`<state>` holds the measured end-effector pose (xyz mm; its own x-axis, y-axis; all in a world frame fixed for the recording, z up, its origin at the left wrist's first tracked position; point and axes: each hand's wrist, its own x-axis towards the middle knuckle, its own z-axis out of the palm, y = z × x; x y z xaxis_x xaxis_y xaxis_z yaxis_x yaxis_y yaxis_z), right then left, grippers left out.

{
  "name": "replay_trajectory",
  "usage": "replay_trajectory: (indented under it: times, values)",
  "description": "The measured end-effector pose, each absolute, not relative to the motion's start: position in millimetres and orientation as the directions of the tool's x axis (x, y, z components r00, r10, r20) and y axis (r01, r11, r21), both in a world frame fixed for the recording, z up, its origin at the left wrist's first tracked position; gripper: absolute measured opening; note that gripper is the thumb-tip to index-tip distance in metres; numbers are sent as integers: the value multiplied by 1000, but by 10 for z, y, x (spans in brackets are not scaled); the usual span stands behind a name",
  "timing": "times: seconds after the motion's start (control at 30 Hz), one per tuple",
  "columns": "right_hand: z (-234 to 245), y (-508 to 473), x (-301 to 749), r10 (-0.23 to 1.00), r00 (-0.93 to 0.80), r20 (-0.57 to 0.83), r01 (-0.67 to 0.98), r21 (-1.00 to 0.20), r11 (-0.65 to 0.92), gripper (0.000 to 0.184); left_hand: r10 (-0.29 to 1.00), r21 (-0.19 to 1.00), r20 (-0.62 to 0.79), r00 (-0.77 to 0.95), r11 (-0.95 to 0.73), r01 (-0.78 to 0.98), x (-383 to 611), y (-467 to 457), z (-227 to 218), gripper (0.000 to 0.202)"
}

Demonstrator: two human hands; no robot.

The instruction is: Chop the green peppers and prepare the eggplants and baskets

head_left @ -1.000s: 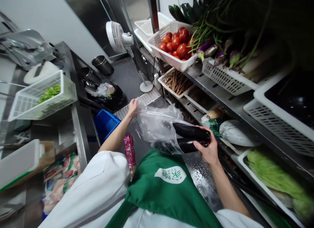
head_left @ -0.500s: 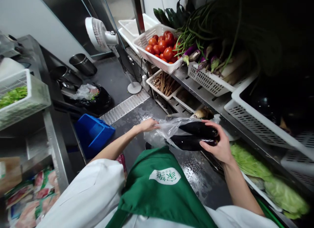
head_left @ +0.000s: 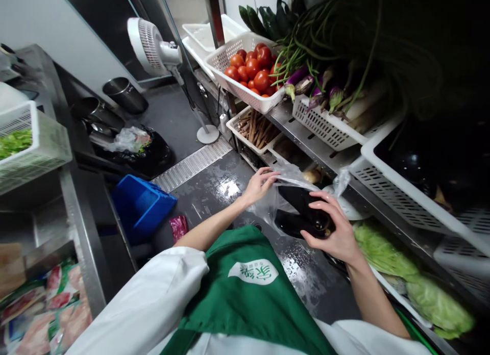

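My right hand [head_left: 337, 225] is wrapped round the ends of two dark, glossy eggplants [head_left: 304, 212], its thumb below and its fingers on top. Their other ends lie inside a clear plastic bag [head_left: 270, 207]. My left hand [head_left: 261, 185] pinches the upper edge of that bag, with the fingertips at its rim. Both hands are in front of the green apron, above the wet floor. Part of the bag is hidden behind my left fingers.
On the right shelf stand a basket of tomatoes [head_left: 218, 72], a basket of purple eggplants and radishes [head_left: 325, 125] and lettuce [head_left: 386, 250] below. A fan [head_left: 153, 49], a blue bin [head_left: 140, 204] and a black rubbish bag [head_left: 156, 153] stand left, beside a steel counter [head_left: 82, 227].
My left hand has moved right along the bag, closer to the eggplants. My right hand has shifted slightly left, with more of its fingers over the eggplants' ends.
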<state>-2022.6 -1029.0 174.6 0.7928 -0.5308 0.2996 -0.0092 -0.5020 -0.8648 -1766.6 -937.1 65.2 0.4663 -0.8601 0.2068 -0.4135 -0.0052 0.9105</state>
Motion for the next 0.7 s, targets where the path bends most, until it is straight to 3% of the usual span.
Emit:
replay_trajectory:
  times: [0.13, 0.27, 0.4, 0.53, 0.7]
  values:
    - [1746, -10255, -20207, -484, 816, 318, 22, -852, -522, 55, -723, 915, 112, 682, -192, -354, -17348, -9476, 428, 49]
    - [1748, -10307, -20205, -657, 683, 319, 1, -900, -436, 59, -586, 898, -27, 810, -370, -237, -17074, -9443, 256, 47]
    - [1621, -10470, -20178, -879, 428, 211, 66, -977, -202, 66, -646, 886, -14, 763, -362, -290, -17127, -9280, 214, 41]
    - [1502, -10678, -20247, -938, 341, -62, 144, -982, 118, 61, -767, 838, 24, 641, -334, -432, -17094, -9098, 326, 22]
    - [1599, -10855, -20446, -972, 215, -95, 188, -972, 137, 57, -658, 799, 109, 745, -388, -460, -16768, -8788, 591, 28]
